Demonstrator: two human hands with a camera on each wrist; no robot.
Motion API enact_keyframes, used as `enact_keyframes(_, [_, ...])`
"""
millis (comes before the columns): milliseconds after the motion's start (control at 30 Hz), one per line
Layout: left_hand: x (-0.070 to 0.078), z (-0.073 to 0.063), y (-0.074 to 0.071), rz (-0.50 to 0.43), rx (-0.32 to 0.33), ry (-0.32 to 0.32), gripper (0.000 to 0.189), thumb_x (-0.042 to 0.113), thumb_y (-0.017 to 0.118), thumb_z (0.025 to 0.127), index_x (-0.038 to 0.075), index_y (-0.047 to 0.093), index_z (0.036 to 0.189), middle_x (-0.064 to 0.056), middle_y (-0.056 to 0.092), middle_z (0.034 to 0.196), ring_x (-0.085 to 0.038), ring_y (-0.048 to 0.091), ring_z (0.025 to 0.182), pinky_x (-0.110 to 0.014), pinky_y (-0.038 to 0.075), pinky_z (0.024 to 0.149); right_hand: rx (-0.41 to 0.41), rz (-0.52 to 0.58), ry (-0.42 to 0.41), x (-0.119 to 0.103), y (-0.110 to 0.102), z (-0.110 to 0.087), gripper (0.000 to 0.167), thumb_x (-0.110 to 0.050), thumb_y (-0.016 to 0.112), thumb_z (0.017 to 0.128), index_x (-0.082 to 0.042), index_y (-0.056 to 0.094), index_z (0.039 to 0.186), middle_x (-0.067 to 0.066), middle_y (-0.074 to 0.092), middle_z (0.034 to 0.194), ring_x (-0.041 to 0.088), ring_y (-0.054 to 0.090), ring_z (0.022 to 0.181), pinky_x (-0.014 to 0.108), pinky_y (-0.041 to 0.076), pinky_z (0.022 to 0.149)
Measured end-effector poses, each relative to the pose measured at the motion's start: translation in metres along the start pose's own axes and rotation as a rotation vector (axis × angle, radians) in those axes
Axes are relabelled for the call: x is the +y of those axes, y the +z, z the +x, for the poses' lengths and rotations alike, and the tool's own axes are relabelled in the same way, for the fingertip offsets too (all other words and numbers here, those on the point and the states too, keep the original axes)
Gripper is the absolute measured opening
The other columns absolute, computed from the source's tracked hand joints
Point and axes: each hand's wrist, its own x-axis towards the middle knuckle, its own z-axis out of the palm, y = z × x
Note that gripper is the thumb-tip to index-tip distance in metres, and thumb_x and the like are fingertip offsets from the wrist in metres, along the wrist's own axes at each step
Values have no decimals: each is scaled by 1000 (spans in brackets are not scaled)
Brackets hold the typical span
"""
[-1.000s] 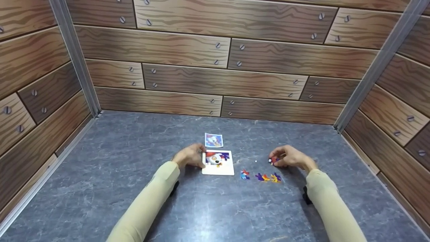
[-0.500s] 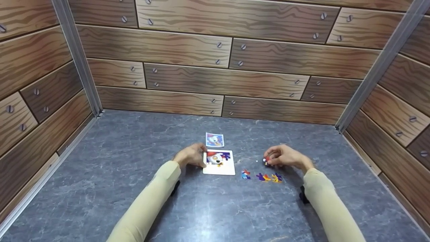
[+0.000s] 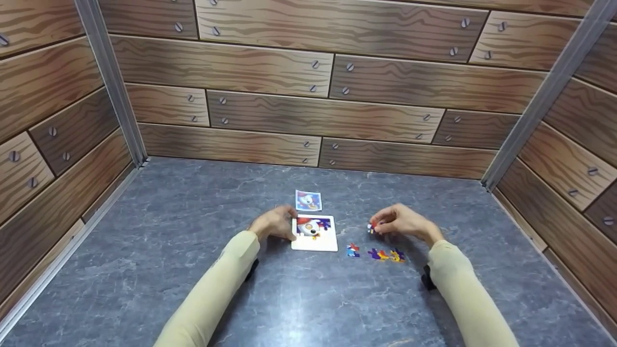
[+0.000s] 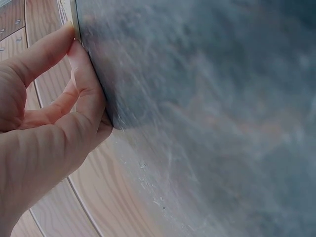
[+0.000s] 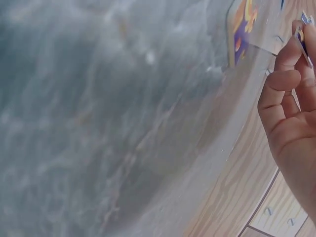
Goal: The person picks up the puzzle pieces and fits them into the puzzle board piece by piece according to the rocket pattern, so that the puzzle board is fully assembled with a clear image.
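Observation:
A white puzzle tray [image 3: 315, 243], partly filled with a picture of a white character in a red hat, lies flat on the table. My left hand [image 3: 274, 222] holds its left edge, with finger and thumb tips at the rim; the left wrist view shows the fingers bent against that edge. To the right of the tray, my right hand [image 3: 401, 220] pinches a small puzzle piece [image 3: 371, 227] in red, white and purple. In the right wrist view the pinched piece [image 5: 302, 42] is seen nearly edge-on, partly hidden by the fingers.
Between the tray and the right forearm lie a blue-and-red puzzle piece [image 3: 353, 250] and purple, orange and yellow pieces [image 3: 378, 254]. A printed reference picture [image 3: 308, 200] lies just behind the tray. Wood-patterned walls [image 3: 231, 140] enclose the grey marbled table [image 3: 193, 202].
My right hand has moved left toward the tray with the puzzle piece pinched in its fingers. My left hand stays at the tray's edge.

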Motion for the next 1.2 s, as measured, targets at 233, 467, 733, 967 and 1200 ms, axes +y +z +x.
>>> enact_keyframes(233, [2, 0, -2, -20, -12, -30, 54, 3, 83, 72, 14, 58, 118, -10, 57, 123, -23, 51, 101, -40, 46, 96, 7, -32, -35, -8, 4, 4, 30, -14, 74, 87, -4, 71, 115, 1, 71, 93, 9, 59, 74, 26, 51, 66])
enact_keyframes(467, [2, 2, -2, -47, -18, -66, 54, 1, 83, 72, 15, 58, 118, -8, 56, 116, -22, 50, 96, -36, 45, 88, 9, -10, -70, -14, 9, 9, 29, -14, 74, 86, -2, 71, 111, 0, 71, 90, 7, 59, 73, 23, 49, 65])
enact_keyframes(733, [2, 2, -1, -40, -13, -38, 56, 0, 83, 71, 12, 58, 119, -9, 56, 113, -22, 50, 93, -35, 46, 85, -1, -6, -31, -21, 15, 11, 31, -18, 69, 91, -3, 70, 118, 3, 73, 101, 14, 56, 75, 27, 48, 64])
enact_keyframes(967, [2, 2, -1, -29, -8, -29, 56, 0, 84, 71, 12, 58, 119, -9, 56, 113, -22, 50, 93, -36, 46, 86, -12, -35, -110, -29, 23, 16, 27, -16, 73, 87, -4, 71, 112, 5, 73, 91, 10, 60, 70, 25, 49, 61])
enact_keyframes(1200, [1, 2, 0, -16, -17, -27, 57, 1, 83, 72, 13, 57, 121, -10, 57, 117, -23, 51, 96, -39, 47, 90, 43, 6, -124, -35, 33, 21, 23, -16, 76, 85, -5, 73, 106, 7, 74, 96, 8, 61, 74, 23, 50, 64])
